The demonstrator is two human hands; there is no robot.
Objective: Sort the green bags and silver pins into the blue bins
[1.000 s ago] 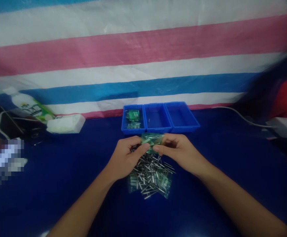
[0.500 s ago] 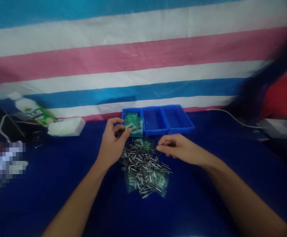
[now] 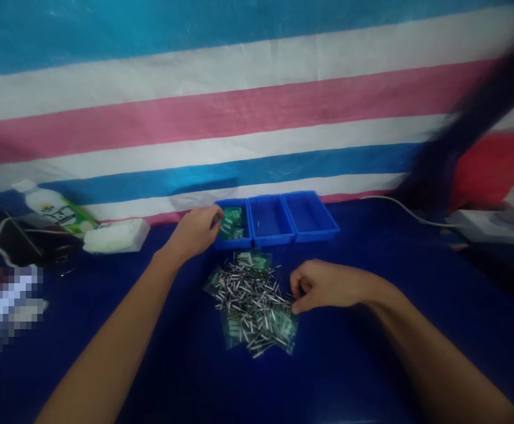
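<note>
A pile of thin silver pop rivets lies on the dark blue table, over several small clear-green plastic packets. Behind it, green packets lie in the left blue bin. My left hand is at that bin's left rim, fingers bent over the edge beside the packets. They look apart, with no packet held. At the pile's right edge is my right hand, thumb and fingers curled together by the rivet ends. Whatever is at its fingertips is too small to make out.
The middle bin holds one small thin piece; the right bin adjoins it. Further left are a white tissue pack and a white-green bottle. A pale cable runs at right, before a striped sheet.
The packet in my left hand now lies in the left bin, and that hand has drawn slightly left. My right hand has moved lower, to the pile's right edge. The view has shifted slightly.
</note>
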